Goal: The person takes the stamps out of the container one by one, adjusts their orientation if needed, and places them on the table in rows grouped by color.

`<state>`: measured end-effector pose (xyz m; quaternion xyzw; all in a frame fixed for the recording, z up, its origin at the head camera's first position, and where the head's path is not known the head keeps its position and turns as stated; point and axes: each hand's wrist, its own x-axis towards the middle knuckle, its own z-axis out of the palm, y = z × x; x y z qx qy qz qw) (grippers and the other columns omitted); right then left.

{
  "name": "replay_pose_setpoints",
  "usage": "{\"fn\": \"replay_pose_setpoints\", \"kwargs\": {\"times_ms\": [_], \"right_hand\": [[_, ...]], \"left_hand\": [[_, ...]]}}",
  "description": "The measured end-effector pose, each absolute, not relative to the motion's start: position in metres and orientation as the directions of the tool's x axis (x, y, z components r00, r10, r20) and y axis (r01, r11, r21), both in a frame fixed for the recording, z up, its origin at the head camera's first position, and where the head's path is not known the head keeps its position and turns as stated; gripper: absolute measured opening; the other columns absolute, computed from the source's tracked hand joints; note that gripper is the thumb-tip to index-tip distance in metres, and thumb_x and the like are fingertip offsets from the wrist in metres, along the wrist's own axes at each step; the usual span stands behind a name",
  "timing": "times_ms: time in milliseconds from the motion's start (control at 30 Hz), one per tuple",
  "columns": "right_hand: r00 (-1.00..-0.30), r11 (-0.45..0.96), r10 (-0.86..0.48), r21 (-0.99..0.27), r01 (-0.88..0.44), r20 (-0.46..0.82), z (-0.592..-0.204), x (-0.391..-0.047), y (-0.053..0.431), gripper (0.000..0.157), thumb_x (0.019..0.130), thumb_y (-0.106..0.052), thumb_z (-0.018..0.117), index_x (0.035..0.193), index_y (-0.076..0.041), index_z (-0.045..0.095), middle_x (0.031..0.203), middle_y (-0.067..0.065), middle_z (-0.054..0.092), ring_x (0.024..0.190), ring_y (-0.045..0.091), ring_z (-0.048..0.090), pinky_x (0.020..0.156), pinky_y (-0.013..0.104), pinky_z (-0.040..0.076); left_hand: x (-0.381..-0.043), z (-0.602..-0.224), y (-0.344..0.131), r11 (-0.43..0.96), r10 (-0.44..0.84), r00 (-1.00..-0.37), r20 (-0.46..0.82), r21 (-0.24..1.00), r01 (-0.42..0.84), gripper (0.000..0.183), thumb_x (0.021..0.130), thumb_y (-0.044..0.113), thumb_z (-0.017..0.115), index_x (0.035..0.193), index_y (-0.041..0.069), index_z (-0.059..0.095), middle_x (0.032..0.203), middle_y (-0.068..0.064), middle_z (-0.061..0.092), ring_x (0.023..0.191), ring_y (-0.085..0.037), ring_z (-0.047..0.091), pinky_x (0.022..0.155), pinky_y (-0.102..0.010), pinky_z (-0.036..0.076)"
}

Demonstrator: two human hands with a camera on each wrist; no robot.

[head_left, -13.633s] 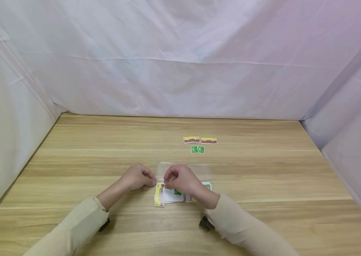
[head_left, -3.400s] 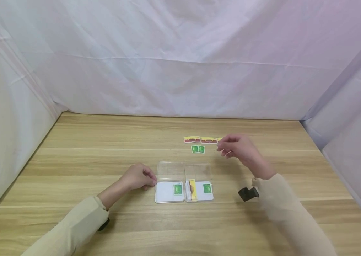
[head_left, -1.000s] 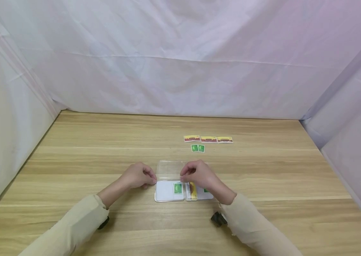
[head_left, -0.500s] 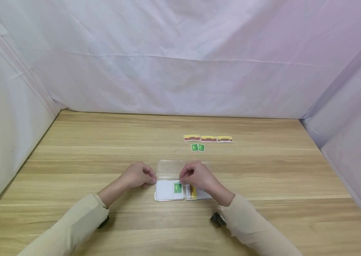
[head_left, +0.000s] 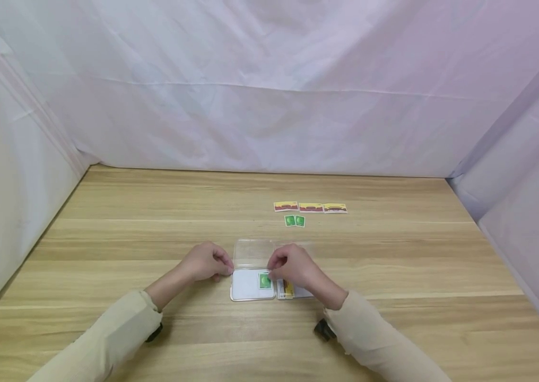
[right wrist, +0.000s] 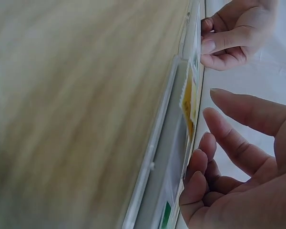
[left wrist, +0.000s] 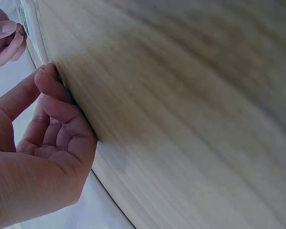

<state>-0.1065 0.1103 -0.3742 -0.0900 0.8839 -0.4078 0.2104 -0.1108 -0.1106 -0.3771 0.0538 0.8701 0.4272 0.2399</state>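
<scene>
Two clear plastic cases lie side by side with lids folded back. The left case (head_left: 245,298) has a white inside and green stamps (head_left: 264,281) at its right. My left hand (head_left: 205,262) pinches that case at its back left corner, by the hinge. My right hand (head_left: 293,263) hovers at the green stamps' upper right corner; in the right wrist view its thumb and forefinger (right wrist: 231,138) are parted, with nothing seen between them. Under this hand, the right case (head_left: 304,293) holds yellow stamps (head_left: 288,289); its lid is mostly hidden.
Farther back on the wooden table (head_left: 131,223) lies a row of three yellow-and-red stamps (head_left: 311,207). Two green stamps (head_left: 295,220) sit just in front of that row. White cloth (head_left: 269,106) walls the table at the back and sides.
The yellow stamps in the left case are gone, and a third yellow stamp lies in the back row. My right hand came from that row to the left case's green stamps. My left hand stayed.
</scene>
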Motion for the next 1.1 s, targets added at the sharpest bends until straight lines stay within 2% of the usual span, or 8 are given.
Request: {"fn": "replay_pose_setpoints", "kwargs": {"times_ms": [500,1100], "right_hand": [[-0.891,0.673,-0.343,-0.739,-0.011,-0.299,-0.3756,-0.1052,0.1082,0.011,0.073,0.004,0.072,0.074,-0.004,0.065,0.068,0.001,0.053,0.065,0.015,0.048,0.058,0.026,0.04],[-0.888,0.703,-0.354,-0.71,-0.046,-0.292,-0.3777,-0.1057,0.107,0.014,0.073,0.004,0.074,0.071,-0.007,0.065,0.07,0.001,0.052,0.068,0.016,0.047,0.061,0.027,0.04]], "left_hand": [[-0.1106,-0.3769,-0.1101,0.631,0.297,-0.88,-0.371,0.768,-0.111,0.005,0.08,0.004,0.069,0.076,0.002,0.068,0.065,0.0,0.06,0.055,-0.012,0.053,0.055,-0.025,0.043],[-0.1099,-0.3754,-0.1093,0.626,0.287,-0.879,-0.381,0.769,-0.129,0.004,0.079,0.004,0.07,0.077,0.001,0.068,0.066,-0.001,0.061,0.055,-0.012,0.053,0.055,-0.025,0.043]]}}
